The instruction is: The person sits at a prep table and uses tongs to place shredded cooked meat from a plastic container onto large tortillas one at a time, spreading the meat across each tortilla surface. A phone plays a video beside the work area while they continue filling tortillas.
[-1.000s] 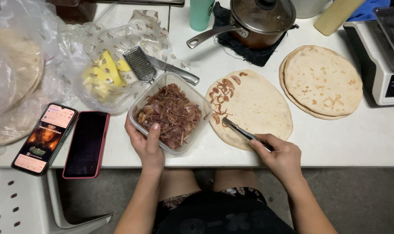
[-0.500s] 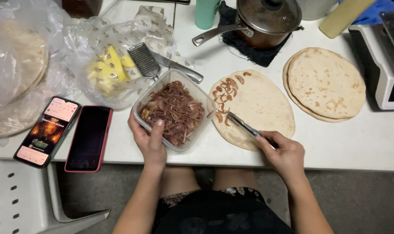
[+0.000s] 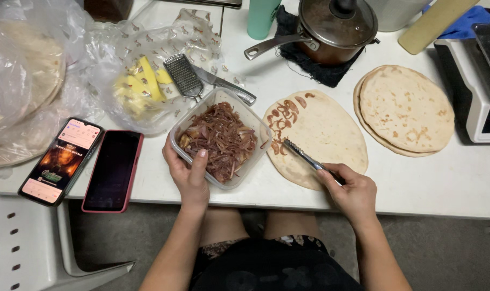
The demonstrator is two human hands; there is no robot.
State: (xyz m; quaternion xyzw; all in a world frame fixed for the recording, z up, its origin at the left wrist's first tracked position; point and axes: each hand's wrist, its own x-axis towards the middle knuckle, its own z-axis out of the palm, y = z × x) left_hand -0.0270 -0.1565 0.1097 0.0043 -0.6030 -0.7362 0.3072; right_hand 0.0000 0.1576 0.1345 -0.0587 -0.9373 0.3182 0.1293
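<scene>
Clear plastic tub (image 3: 254, 125) of brown shredded filling sits at table centre, gripped at its 7 o'clock corner by the left hand (image 3: 189, 175), thumb over rim. Right hand (image 3: 353, 193) clenched on metal tongs (image 3: 305, 157), tips over flatbread (image 3: 321, 138) at 3 o'clock. Grater (image 3: 183, 76) at 11.

Both forearms are showing bare, no sleeves, no watch or rings visible. Person is wearing dark black shorts, patterned fabric edge peeking at the waist. Knees bare.

Two phones at table's left edge: lit orange-pink screen (image 3: 61, 160), dark red-cased screen (image 3: 113, 170) beside it.
</scene>
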